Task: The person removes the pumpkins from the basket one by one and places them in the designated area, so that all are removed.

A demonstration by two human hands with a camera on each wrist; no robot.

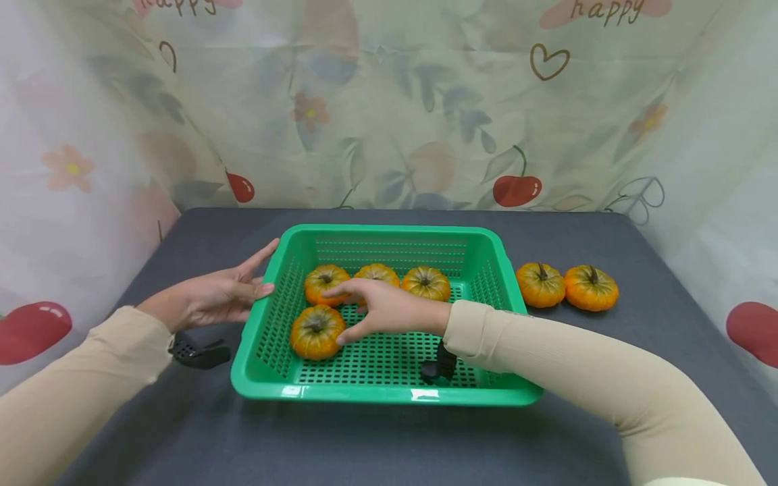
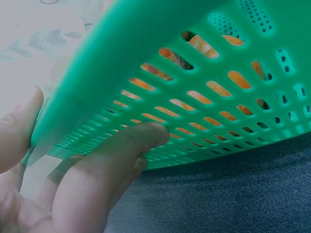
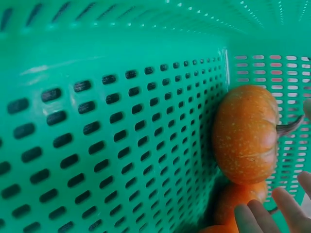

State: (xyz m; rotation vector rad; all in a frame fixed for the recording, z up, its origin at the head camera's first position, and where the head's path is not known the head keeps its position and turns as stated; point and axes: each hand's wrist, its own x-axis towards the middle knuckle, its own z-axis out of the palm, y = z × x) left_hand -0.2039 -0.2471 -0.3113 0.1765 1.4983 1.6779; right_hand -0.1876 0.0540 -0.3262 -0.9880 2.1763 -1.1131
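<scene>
A green plastic basket [image 1: 389, 395] sits on the dark tabletop with several small orange pumpkins inside. My left hand [image 1: 215, 297] is at its left side; thumb and index fingertips touch the rim, and other fingers lie along the outer slotted wall in the left wrist view. Inside the basket, my right hand [image 1: 392, 307] hovers with fingers spread and nothing gripped. Its thumb is beside the front-left pumpkin [image 1: 316, 332], its fingertips near the back-left pumpkin [image 1: 325, 283]. Behind the hand are a partly covered pumpkin [image 1: 378, 272] and another pumpkin [image 1: 425, 283].
Right of the basket, two pumpkins stand side by side on the dark tabletop [image 1: 389, 445]: a nearer pumpkin [image 1: 539, 287] and an outer pumpkin [image 1: 591, 289]. A patterned curtain [image 1: 389, 121] hangs behind and along both sides. Black wrist cameras hang below both wrists.
</scene>
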